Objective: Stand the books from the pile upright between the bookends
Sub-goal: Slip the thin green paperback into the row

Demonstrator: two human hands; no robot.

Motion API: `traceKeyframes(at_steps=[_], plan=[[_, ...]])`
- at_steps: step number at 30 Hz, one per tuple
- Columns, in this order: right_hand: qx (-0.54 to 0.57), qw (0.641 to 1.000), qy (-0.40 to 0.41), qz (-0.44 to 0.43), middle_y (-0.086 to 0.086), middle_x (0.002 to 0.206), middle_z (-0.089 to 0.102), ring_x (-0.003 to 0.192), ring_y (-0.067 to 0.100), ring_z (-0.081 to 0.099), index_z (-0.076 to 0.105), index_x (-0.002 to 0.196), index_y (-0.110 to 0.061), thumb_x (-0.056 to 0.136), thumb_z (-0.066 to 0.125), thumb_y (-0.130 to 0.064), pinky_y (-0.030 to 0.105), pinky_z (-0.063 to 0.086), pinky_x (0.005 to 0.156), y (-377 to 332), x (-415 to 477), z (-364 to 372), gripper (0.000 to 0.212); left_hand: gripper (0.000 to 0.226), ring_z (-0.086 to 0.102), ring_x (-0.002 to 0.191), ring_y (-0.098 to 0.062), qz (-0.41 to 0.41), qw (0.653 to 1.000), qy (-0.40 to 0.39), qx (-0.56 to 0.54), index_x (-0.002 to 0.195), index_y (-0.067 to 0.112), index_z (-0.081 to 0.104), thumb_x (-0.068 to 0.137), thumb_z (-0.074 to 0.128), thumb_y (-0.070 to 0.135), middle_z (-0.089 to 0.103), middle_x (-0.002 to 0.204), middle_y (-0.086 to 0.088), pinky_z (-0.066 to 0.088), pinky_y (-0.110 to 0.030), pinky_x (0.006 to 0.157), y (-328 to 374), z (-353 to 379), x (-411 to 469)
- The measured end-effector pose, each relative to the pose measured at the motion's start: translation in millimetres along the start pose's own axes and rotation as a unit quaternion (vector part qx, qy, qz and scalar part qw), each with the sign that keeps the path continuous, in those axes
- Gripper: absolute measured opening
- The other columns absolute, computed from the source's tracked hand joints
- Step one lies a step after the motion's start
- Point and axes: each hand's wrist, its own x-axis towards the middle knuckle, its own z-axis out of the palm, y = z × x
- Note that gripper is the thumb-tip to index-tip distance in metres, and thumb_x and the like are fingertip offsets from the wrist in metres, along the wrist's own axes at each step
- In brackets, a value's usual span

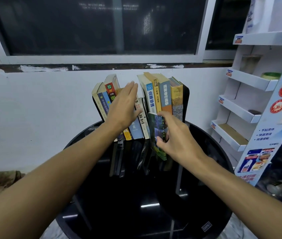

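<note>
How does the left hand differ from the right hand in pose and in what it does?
The left hand is flat and open and presses on the left books; the right hand is curled and pinches a green book. The left hand lies high on the spines; the right hand is lower, before the gap. Both reach to the row.

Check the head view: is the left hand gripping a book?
No, the left hand lies flat with straight fingers against the left-side books, while the right hand pinches the green book.
</note>
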Motion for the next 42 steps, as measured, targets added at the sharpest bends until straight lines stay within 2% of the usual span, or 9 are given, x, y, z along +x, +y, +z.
traceKeyframes(at_steps=[3, 6, 12, 16, 22, 27, 34, 37, 42], plan=[[-0.005, 1.0, 0.001, -0.001, -0.021, 0.086, 0.029, 0.071, -0.011, 0.039, 0.032, 0.152, -0.022, 0.092, 0.068, -0.011, 0.001, 0.032, 0.064, -1, 2, 0, 0.071, 0.082, 0.03, 0.15, -0.027, -0.01, 0.999, -0.028, 0.013, 0.156, 0.007, 0.029, 0.091, 0.075, 0.029, 0.032, 0.163, -0.012, 0.03, -0.038, 0.12, -1, -3, 11], [-0.01, 1.0, 0.006, -0.008, -0.013, 0.096, 0.036, 0.07, -0.009, 0.039, 0.032, 0.151, -0.022, 0.092, 0.068, -0.01, 0.007, 0.031, 0.066, -2, 6, 1, 0.07, 0.061, 0.053, 0.127, -0.03, -0.02, 0.999, -0.038, 0.015, 0.137, 0.009, 0.045, 0.089, 0.077, 0.03, 0.055, 0.138, -0.011, 0.052, -0.047, 0.096, -4, 0, 17], [-0.019, 0.999, 0.019, -0.019, -0.018, 0.086, 0.032, 0.07, -0.007, 0.041, 0.035, 0.149, -0.023, 0.09, 0.069, -0.01, 0.005, 0.036, 0.061, -1, 16, 2, 0.069, 0.041, 0.061, 0.104, -0.031, -0.025, 1.0, -0.007, 0.012, 0.114, 0.01, 0.051, 0.088, 0.078, 0.025, 0.064, 0.116, -0.011, 0.057, -0.048, 0.076, -12, 7, 20], [-0.026, 0.999, 0.032, -0.029, -0.01, 0.099, 0.046, 0.071, 0.001, 0.043, 0.035, 0.149, -0.021, 0.09, 0.068, -0.009, 0.012, 0.035, 0.067, 1, 24, 4, 0.069, 0.041, 0.064, 0.1, -0.032, -0.042, 0.999, -0.005, 0.009, 0.111, 0.012, 0.054, 0.085, 0.081, 0.028, 0.067, 0.11, -0.012, 0.059, -0.049, 0.075, -16, 9, 23], [-0.037, 0.998, 0.03, -0.04, 0.005, 0.131, 0.053, 0.095, 0.014, 0.053, 0.035, 0.147, -0.017, 0.09, 0.068, -0.006, 0.023, 0.041, 0.08, -1, 38, 10, 0.067, 0.041, 0.064, 0.101, -0.032, -0.052, 0.999, 0.004, 0.004, 0.11, 0.013, 0.055, 0.084, 0.082, 0.028, 0.067, 0.111, -0.012, 0.059, -0.049, 0.077, -19, 12, 23], [-0.056, 0.997, 0.038, -0.045, 0.008, 0.131, 0.054, 0.109, 0.024, 0.058, 0.036, 0.146, -0.017, 0.088, 0.069, -0.006, 0.04, 0.055, 0.085, 0, 52, 18, 0.067, 0.041, 0.064, 0.101, -0.033, -0.06, 0.998, 0.008, -0.006, 0.111, 0.014, 0.055, 0.084, 0.082, 0.028, 0.066, 0.113, -0.012, 0.059, -0.049, 0.077, -20, 13, 21], [-0.073, 0.994, 0.045, -0.06, 0.006, 0.124, 0.054, 0.098, 0.023, 0.06, 0.037, 0.142, -0.018, 0.087, 0.067, -0.004, 0.034, 0.052, 0.077, 8, 66, 30, 0.065, 0.04, 0.064, 0.101, -0.036, -0.062, 0.998, 0.012, -0.018, 0.114, 0.012, 0.055, 0.086, 0.08, 0.024, 0.066, 0.112, -0.012, 0.057, -0.049, 0.079, -20, 14, 19], [-0.082, 0.993, 0.05, -0.07, 0.006, 0.125, 0.055, 0.09, 0.023, 0.062, 0.038, 0.141, -0.02, 0.087, 0.066, -0.002, 0.04, 0.056, 0.076, 13, 71, 37, 0.063, 0.042, 0.064, 0.104, -0.036, -0.061, 0.998, 0.017, -0.01, 0.119, 0.013, 0.055, 0.087, 0.079, 0.025, 0.066, 0.114, -0.012, 0.057, -0.047, 0.079, -20, 15, 18], [-0.073, 0.992, 0.065, -0.079, 0.007, 0.141, 0.05, 0.113, 0.031, 0.06, 0.032, 0.149, -0.02, 0.092, 0.064, -0.003, 0.048, 0.056, 0.087, 23, 72, 52, 0.068, 0.041, 0.065, 0.103, -0.034, -0.06, 0.998, 0.024, -0.014, 0.12, 0.014, 0.054, 0.088, 0.077, 0.025, 0.067, 0.114, -0.01, 0.057, -0.045, 0.077, -21, 17, 18]])
